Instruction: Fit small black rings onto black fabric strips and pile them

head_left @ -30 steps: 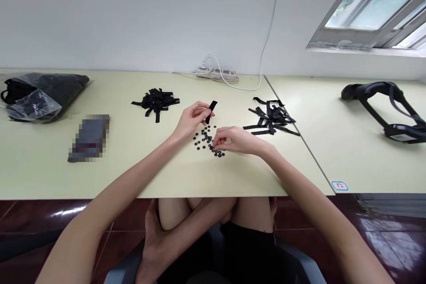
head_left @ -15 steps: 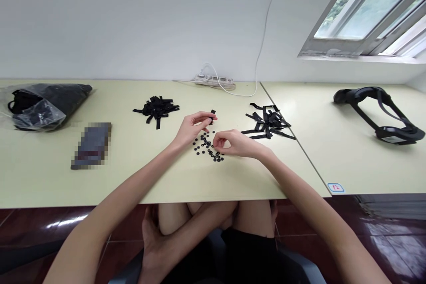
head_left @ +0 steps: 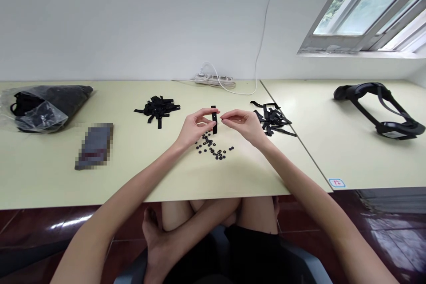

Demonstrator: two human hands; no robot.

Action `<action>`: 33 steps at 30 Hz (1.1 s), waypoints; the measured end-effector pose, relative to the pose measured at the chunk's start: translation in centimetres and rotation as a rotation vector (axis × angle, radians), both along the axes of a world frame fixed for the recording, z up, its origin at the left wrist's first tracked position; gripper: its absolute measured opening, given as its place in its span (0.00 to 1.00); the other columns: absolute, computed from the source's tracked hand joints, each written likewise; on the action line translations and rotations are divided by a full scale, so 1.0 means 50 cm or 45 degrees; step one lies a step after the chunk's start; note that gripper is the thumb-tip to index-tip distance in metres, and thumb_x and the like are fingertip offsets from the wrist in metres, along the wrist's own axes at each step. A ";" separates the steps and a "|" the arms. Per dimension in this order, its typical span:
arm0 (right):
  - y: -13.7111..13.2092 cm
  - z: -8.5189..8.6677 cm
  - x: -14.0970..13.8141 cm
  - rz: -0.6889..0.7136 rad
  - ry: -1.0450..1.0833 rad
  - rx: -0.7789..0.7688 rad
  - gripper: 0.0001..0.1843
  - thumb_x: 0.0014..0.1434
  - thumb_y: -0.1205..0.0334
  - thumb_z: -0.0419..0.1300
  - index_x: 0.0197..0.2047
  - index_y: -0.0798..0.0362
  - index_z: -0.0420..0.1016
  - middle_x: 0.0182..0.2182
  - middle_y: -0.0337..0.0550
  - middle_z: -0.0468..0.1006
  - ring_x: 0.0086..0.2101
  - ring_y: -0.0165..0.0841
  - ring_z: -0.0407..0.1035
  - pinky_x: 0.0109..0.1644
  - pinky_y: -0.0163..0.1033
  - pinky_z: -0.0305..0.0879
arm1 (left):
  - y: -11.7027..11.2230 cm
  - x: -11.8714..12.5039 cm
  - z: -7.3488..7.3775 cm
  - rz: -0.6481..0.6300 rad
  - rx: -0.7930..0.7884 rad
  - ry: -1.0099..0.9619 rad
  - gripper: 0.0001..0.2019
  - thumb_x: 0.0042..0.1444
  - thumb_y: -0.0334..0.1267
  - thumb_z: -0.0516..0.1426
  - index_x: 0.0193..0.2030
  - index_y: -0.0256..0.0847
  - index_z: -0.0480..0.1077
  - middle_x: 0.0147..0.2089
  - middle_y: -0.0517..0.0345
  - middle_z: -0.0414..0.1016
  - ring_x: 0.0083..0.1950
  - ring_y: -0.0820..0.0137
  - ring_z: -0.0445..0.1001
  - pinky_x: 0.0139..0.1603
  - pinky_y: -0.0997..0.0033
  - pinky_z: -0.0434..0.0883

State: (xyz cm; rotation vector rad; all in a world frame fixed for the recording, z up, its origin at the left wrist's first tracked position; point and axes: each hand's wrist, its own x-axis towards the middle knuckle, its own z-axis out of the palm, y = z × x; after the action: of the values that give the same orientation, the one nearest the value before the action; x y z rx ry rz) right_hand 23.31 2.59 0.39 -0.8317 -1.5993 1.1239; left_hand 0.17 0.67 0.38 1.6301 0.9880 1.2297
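My left hand (head_left: 197, 128) pinches a short black fabric strip (head_left: 214, 120) between thumb and fingers, holding it upright above the table. Small pale dots show on the strip's face. Just right of it, my right hand (head_left: 244, 125) is closed in a fingertip pinch, with a tiny dark piece at the tips that looks like a small black disc (head_left: 221, 118). The two hands are a little apart. Below them on the tabletop lie scattered small black discs and rings (head_left: 213, 151), two of them off to the right.
One pile of black strips (head_left: 159, 108) lies left of my hands, another pile (head_left: 273, 117) to the right. Farther left are a plastic bag with black contents (head_left: 49, 106) and a blurred flat object (head_left: 96, 145). A power strip (head_left: 214, 80) sits by the wall; a black headset (head_left: 382, 113) rests far right.
My right hand has risen from the scattered discs to beside the strip. More of the strip now shows in my left hand, upright and facing me.
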 end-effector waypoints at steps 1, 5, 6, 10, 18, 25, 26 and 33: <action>0.000 0.001 -0.001 -0.013 0.024 -0.003 0.17 0.58 0.45 0.81 0.44 0.47 0.90 0.45 0.45 0.92 0.49 0.45 0.87 0.65 0.56 0.83 | -0.002 0.001 0.000 0.000 0.008 0.002 0.20 0.63 0.47 0.71 0.60 0.45 0.84 0.69 0.47 0.81 0.45 0.67 0.83 0.47 0.67 0.84; -0.001 0.004 -0.004 -0.030 0.081 -0.018 0.18 0.57 0.46 0.82 0.44 0.47 0.90 0.46 0.44 0.92 0.51 0.44 0.87 0.66 0.56 0.82 | -0.010 0.008 0.001 -0.013 0.025 0.005 0.20 0.64 0.46 0.70 0.61 0.46 0.84 0.67 0.49 0.83 0.44 0.69 0.83 0.44 0.69 0.83; -0.002 0.004 -0.004 -0.035 0.081 -0.018 0.17 0.57 0.46 0.82 0.43 0.47 0.90 0.46 0.44 0.92 0.51 0.45 0.87 0.66 0.55 0.82 | -0.011 0.009 0.001 -0.018 0.026 0.009 0.21 0.64 0.46 0.70 0.62 0.46 0.84 0.65 0.49 0.84 0.44 0.68 0.83 0.45 0.69 0.83; -0.006 0.003 -0.003 -0.049 0.040 -0.001 0.16 0.59 0.45 0.81 0.42 0.46 0.90 0.45 0.44 0.92 0.49 0.45 0.87 0.64 0.56 0.83 | -0.013 0.011 -0.003 -0.034 0.018 0.037 0.23 0.65 0.46 0.70 0.65 0.46 0.84 0.58 0.50 0.88 0.44 0.67 0.84 0.51 0.65 0.84; -0.017 0.003 -0.013 -0.040 0.026 0.061 0.13 0.61 0.47 0.79 0.40 0.47 0.90 0.40 0.43 0.91 0.43 0.43 0.86 0.58 0.55 0.85 | -0.014 0.017 -0.016 -0.095 0.128 -0.001 0.25 0.68 0.48 0.70 0.70 0.48 0.81 0.73 0.47 0.80 0.43 0.70 0.82 0.60 0.60 0.84; -0.020 -0.003 -0.016 -0.067 0.016 0.113 0.09 0.61 0.51 0.78 0.39 0.46 0.90 0.43 0.43 0.87 0.46 0.41 0.84 0.56 0.51 0.85 | -0.009 0.019 -0.024 -0.163 0.222 -0.018 0.24 0.68 0.47 0.71 0.69 0.51 0.82 0.72 0.47 0.81 0.43 0.71 0.83 0.58 0.60 0.85; -0.021 -0.004 -0.016 -0.046 0.029 0.080 0.10 0.61 0.51 0.79 0.39 0.46 0.89 0.42 0.43 0.88 0.45 0.41 0.84 0.56 0.51 0.85 | -0.009 0.019 -0.026 -0.162 0.226 -0.018 0.24 0.68 0.47 0.70 0.69 0.51 0.82 0.72 0.47 0.81 0.43 0.70 0.83 0.58 0.60 0.86; -0.026 -0.002 -0.023 -0.063 0.083 -0.037 0.19 0.56 0.47 0.82 0.39 0.48 0.82 0.38 0.41 0.87 0.42 0.41 0.85 0.55 0.51 0.86 | -0.009 0.018 -0.029 -0.148 0.252 -0.027 0.23 0.69 0.45 0.70 0.69 0.52 0.82 0.71 0.49 0.82 0.41 0.72 0.82 0.56 0.63 0.86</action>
State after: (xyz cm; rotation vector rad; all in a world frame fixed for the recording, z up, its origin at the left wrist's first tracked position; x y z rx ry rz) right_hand 22.16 1.32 0.27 -0.8412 -1.5043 1.1305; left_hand 1.09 0.19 -1.06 1.7962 0.7666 1.2959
